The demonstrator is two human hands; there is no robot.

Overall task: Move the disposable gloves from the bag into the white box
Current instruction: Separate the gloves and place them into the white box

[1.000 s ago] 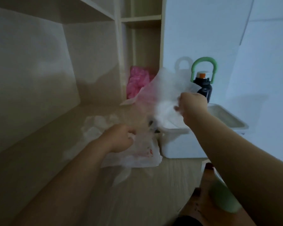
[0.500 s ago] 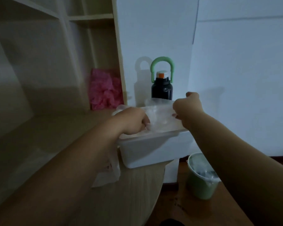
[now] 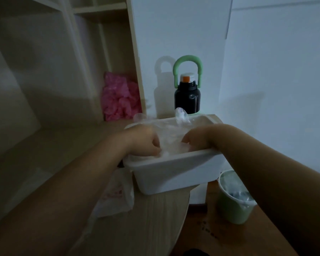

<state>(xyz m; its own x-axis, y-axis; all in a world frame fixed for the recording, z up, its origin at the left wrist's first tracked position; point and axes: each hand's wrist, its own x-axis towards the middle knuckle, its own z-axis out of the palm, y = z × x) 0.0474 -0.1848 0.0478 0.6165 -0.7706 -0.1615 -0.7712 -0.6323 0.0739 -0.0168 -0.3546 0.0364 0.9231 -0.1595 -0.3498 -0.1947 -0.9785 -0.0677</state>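
Ok, left hand and right hand grip gloves, fingers curled, inside box; push stray ends under rim

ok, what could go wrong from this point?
White box sits at the table edge, above the green bin; with left hand and right hand working inside, it may tip. Gloves poke above the far rim and could spring out.
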